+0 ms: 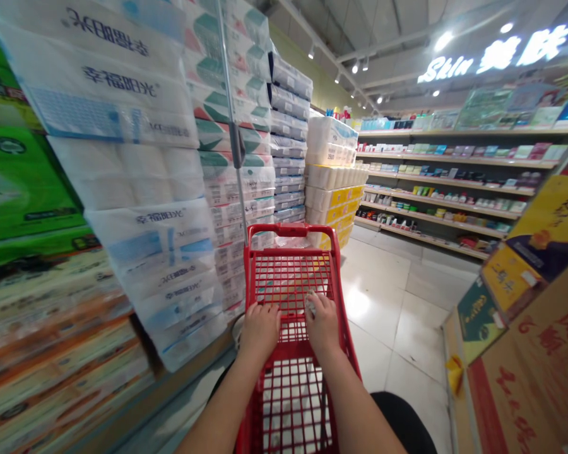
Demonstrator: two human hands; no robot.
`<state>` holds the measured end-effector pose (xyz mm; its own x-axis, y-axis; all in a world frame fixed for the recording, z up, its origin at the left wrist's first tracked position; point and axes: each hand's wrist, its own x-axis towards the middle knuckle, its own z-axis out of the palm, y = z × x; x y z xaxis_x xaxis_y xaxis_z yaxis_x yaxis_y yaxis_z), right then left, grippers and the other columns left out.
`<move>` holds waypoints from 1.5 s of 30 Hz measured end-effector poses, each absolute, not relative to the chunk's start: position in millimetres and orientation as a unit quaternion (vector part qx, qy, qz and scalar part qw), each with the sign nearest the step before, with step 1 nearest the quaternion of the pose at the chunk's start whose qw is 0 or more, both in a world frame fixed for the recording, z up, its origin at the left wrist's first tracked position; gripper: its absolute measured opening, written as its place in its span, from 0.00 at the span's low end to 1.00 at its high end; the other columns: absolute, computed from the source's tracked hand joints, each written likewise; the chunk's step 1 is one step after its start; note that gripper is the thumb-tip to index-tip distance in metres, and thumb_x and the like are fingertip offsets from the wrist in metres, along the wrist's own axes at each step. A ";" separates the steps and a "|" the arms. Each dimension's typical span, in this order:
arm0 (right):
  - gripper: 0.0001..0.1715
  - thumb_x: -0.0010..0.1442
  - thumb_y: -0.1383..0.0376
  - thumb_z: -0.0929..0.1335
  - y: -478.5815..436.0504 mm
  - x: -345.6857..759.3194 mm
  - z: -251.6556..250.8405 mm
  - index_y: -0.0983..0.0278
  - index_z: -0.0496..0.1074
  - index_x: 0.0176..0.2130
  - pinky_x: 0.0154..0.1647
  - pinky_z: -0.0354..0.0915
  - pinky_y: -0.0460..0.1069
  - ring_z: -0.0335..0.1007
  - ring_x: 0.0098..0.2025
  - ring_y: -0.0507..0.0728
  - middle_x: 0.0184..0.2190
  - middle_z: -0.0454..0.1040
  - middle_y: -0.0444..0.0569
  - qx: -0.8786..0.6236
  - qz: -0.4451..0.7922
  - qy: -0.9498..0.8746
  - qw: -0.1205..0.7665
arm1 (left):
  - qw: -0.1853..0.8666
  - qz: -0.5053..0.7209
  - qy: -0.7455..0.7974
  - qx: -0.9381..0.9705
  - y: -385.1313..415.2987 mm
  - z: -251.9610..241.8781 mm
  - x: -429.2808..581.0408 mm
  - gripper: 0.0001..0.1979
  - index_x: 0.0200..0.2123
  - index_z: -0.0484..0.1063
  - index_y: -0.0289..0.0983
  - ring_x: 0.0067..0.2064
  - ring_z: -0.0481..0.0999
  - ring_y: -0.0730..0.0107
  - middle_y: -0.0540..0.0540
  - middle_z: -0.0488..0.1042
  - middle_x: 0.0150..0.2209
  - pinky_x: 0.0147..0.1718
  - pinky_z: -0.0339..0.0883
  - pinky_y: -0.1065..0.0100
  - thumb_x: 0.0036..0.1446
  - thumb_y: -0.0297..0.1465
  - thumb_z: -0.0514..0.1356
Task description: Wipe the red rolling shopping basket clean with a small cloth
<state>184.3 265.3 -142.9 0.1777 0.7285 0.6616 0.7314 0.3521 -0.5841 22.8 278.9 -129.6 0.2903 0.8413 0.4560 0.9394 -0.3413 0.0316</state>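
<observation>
In front of me is a red shopping cart [291,350] with grid sides, and both my forearms reach over it. My left hand [261,326] has its fingers curled over the cart's near bar, on the left side. Farther right, my right hand [324,323] is closed at the same bar, with a small, crumpled whitish thing [311,304] showing at its thumb and fingers. What that thing is cannot be made out. Beyond the hands, the far frame of the cart [293,231] stands upright, and no goods can be made out behind its grid.
Tall stacks of wrapped tissue packs [144,164] line the left, close to the cart. A thin metal pole [231,94] rises ahead. Cartons [539,353] stand on the right. Shelves of small boxed goods [454,157] run across the back beyond the tiled floor [383,296].
</observation>
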 end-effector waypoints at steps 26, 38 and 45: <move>0.23 0.54 0.76 0.65 253.0 175.7 -143.4 0.61 0.74 0.47 0.53 0.64 0.55 0.64 0.50 0.59 0.47 0.73 0.52 -0.552 0.032 -0.696 0.459 | 0.076 -0.200 -0.555 -0.804 276.4 -122.3 16.5 0.17 0.48 0.74 0.34 0.45 0.76 0.59 0.40 0.79 0.41 0.55 0.60 0.54 0.62 0.27 0.49; 0.21 0.53 0.76 0.64 226.7 151.4 -148.5 0.61 0.74 0.45 0.51 0.64 0.56 0.68 0.46 0.59 0.44 0.73 0.52 -0.574 0.037 -0.660 0.483 | 0.055 -0.205 -0.516 -0.830 261.6 -125.6 -2.9 0.15 0.47 0.73 0.36 0.48 0.73 0.61 0.41 0.78 0.44 0.54 0.59 0.59 0.60 0.24 0.51; 0.26 0.53 0.76 0.65 217.0 132.2 -161.1 0.60 0.72 0.50 0.53 0.64 0.54 0.65 0.50 0.59 0.49 0.72 0.52 -0.487 0.043 -0.772 0.405 | 0.068 -0.197 -0.509 -0.835 257.8 -128.5 -6.9 0.14 0.48 0.72 0.37 0.48 0.73 0.62 0.42 0.77 0.44 0.53 0.59 0.60 0.61 0.27 0.52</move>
<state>132.2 217.0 -161.1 -0.1971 0.7878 0.5835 0.7175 0.5215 -0.4618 -6.9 257.8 -128.5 0.4042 0.8230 0.3991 0.8769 -0.4728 0.0868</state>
